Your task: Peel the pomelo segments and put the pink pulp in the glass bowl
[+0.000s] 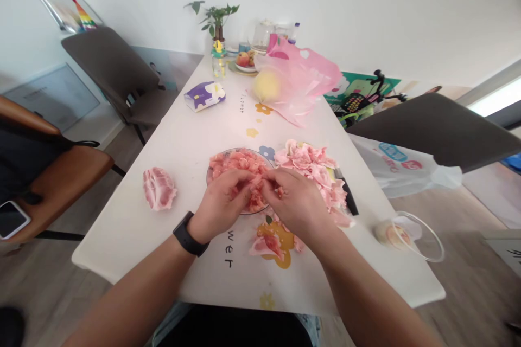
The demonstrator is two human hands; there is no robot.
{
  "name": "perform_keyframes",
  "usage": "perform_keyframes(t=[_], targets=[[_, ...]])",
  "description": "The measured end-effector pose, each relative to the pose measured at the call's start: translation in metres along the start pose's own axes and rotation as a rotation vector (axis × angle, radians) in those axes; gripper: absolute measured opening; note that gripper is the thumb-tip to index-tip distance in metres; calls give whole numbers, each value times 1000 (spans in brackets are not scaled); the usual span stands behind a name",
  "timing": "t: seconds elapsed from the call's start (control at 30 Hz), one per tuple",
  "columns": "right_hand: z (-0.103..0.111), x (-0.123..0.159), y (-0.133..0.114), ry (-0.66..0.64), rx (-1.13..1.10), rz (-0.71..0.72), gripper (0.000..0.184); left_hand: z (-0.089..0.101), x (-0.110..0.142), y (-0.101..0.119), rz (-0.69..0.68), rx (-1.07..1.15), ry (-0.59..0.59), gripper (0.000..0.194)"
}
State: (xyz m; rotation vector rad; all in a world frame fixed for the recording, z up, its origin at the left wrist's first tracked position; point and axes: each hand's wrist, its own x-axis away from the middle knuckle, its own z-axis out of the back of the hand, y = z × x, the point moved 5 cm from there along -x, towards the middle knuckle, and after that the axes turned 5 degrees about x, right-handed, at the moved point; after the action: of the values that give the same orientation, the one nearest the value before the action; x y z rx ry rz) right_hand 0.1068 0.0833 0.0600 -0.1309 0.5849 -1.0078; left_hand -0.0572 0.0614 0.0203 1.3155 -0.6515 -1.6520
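Both hands meet over a round plate (pixel 208 180) heaped with small pieces of raw pink meat (pixel 240 160). My left hand (pixel 223 200), with a black watch on the wrist, has its thumb and fingers closed on a piece of raw meat (pixel 256 195). Opposite it, my right hand (pixel 295 200) pinches the same piece; its fingertips are partly hidden. A pile of pale, fatty meat trimmings (pixel 307 162) lies to the right of the plate. Near the hands, a loose scrap of meat (pixel 268 244) rests on the tabletop. A larger chunk of raw meat (pixel 158 188) sits to the left.
A knife with a black handle (pixel 348 195) lies beside the trimmings. Farther back are a purple tissue pack (pixel 204 96), a pink plastic bag (pixel 301 76), a fruit plate (pixel 246 69) and a potted plant (pixel 218 19). A clear container (pixel 407 236) is at the right edge.
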Motion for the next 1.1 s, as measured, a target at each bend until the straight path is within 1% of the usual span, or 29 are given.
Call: perform_keyframes(t=[0.13, 0.2, 0.27, 0.33, 0.47, 0.57, 0.7, 0.83, 0.93, 1.0, 1.1], targets=[[1, -2, 2, -25, -31, -37, 18, -1, 1, -3, 57, 90, -31, 15], [4, -4, 2, -59, -97, -89, 17, -1, 1, -6, 144, 207, -46, 19], [5, -4, 4, -104, -200, -168, 15, -2, 1, -10, 243, 368, -67, 24], [6, -4, 8, -149, -310, -252, 12, -4, 0, -12, 310, 530, -98, 26], [-1, 1, 17, -225, -556, -355, 9, -5, 0, -12, 350, 762, -139, 23], [-5, 4, 22, -244, -697, -392, 10, -6, 0, -12, 384, 894, -140, 20], [-3, 2, 20, -233, -792, -372, 12, -6, 0, -13, 473, 1024, -95, 25], [0, 0, 18, -194, -762, -379, 10, -6, -2, -14, 575, 1088, -62, 28], [2, 0, 18, -168, -714, -343, 11, -5, -5, -14, 617, 1140, -39, 24], [4, 0, 18, -150, -666, -312, 13, -5, -6, -14, 634, 1182, -40, 18], [6, -1, 21, -123, -534, -279, 23, -5, -6, -12, 648, 1232, -33, 22]])
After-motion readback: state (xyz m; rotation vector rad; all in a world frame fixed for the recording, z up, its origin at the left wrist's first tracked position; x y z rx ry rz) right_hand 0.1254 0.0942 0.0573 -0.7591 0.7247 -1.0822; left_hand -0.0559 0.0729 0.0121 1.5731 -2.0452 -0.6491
